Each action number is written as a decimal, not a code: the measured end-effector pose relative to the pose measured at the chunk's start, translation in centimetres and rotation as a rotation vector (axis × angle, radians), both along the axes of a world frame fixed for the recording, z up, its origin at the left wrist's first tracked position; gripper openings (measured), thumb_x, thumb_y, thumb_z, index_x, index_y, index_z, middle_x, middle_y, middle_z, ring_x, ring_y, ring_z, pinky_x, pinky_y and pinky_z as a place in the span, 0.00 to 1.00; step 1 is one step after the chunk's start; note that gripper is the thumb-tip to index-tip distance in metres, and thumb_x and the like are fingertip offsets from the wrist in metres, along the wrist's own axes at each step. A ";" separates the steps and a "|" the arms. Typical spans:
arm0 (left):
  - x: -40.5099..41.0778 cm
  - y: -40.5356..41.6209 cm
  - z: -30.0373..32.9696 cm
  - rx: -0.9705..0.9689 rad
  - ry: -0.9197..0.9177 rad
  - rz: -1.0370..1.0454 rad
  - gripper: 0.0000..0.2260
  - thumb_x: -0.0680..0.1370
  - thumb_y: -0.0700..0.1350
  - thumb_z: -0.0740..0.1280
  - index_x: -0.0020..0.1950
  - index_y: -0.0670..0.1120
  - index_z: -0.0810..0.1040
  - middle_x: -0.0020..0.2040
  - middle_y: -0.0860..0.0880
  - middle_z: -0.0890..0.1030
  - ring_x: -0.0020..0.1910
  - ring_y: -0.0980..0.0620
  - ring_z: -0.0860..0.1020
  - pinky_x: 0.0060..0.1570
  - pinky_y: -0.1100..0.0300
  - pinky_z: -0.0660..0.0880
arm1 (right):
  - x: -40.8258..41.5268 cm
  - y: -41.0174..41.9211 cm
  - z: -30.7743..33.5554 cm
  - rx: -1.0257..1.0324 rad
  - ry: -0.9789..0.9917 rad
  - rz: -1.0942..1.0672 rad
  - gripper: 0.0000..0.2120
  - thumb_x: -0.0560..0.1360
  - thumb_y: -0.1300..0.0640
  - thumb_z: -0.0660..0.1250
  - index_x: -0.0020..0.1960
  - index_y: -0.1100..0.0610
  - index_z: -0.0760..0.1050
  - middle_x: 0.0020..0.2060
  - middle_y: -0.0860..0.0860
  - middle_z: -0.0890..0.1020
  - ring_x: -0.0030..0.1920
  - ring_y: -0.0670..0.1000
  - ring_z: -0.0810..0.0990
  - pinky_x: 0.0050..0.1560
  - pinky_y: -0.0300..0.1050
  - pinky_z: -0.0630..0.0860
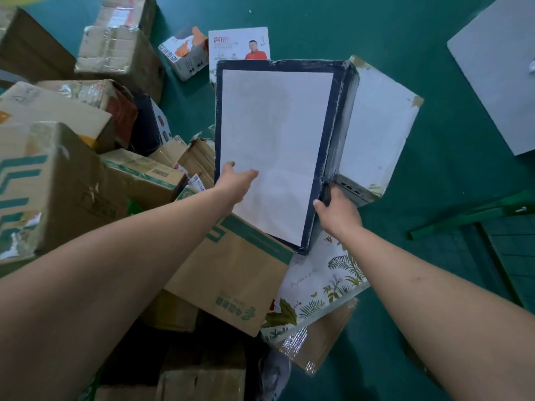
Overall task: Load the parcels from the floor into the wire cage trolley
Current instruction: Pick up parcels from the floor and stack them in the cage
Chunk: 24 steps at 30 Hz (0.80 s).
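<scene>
A large flat box (275,146) with a white face and dark navy border sits tilted above the heap of parcels in the middle of the view. My left hand (236,180) lies on its white face near the lower left edge, fingers spread. My right hand (337,211) grips its lower right navy edge, fingers curled round it. A white box (376,131) lies just behind the navy edge. Brown cardboard parcels (231,273) are piled below and to the left. The wire cage trolley shows only as a green frame (474,215) at the right.
A box printed with plants (318,279) lies under the held box. A small white and orange box (185,53) and a white printed box (238,43) lie on the green floor behind. A grey sheet (500,68) lies at the top right.
</scene>
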<state>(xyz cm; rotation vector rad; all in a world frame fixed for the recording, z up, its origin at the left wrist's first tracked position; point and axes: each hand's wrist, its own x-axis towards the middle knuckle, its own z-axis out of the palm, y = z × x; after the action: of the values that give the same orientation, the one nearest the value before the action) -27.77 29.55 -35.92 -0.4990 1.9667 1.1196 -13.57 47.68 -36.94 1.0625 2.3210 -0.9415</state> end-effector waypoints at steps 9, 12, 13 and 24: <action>-3.3 -0.2 -3.9 -0.151 0.063 -0.037 0.38 0.83 0.55 0.65 0.84 0.48 0.45 0.82 0.45 0.58 0.80 0.40 0.59 0.76 0.45 0.62 | 1.2 -0.1 -2.5 0.031 0.074 0.007 0.25 0.86 0.50 0.54 0.81 0.54 0.57 0.72 0.59 0.72 0.68 0.61 0.74 0.64 0.55 0.73; -4.2 -0.5 -5.5 -0.201 0.113 0.017 0.40 0.80 0.54 0.68 0.84 0.51 0.46 0.81 0.44 0.59 0.77 0.38 0.63 0.73 0.42 0.66 | 1.4 0.1 -3.5 0.035 0.101 0.006 0.24 0.87 0.49 0.52 0.81 0.53 0.57 0.71 0.59 0.72 0.69 0.61 0.74 0.64 0.56 0.73; -4.4 -0.6 -5.9 -0.194 0.123 0.055 0.40 0.80 0.54 0.68 0.84 0.51 0.45 0.81 0.44 0.59 0.77 0.38 0.63 0.73 0.42 0.65 | 1.4 0.2 -3.8 0.043 0.111 -0.005 0.24 0.87 0.49 0.51 0.81 0.52 0.57 0.71 0.59 0.72 0.68 0.61 0.74 0.63 0.56 0.73; -4.7 -3.6 -4.2 0.025 0.163 0.004 0.29 0.78 0.48 0.69 0.77 0.48 0.63 0.68 0.47 0.73 0.64 0.44 0.73 0.60 0.49 0.71 | 1.1 -1.0 -1.0 -0.133 0.159 -0.364 0.36 0.79 0.29 0.49 0.67 0.56 0.75 0.63 0.53 0.79 0.63 0.57 0.77 0.64 0.53 0.73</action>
<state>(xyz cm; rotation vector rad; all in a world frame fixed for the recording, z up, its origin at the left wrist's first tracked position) -32.45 25.99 -40.09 -0.4092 2.0889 1.2185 -12.46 46.70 -37.89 1.4284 2.1878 -1.3404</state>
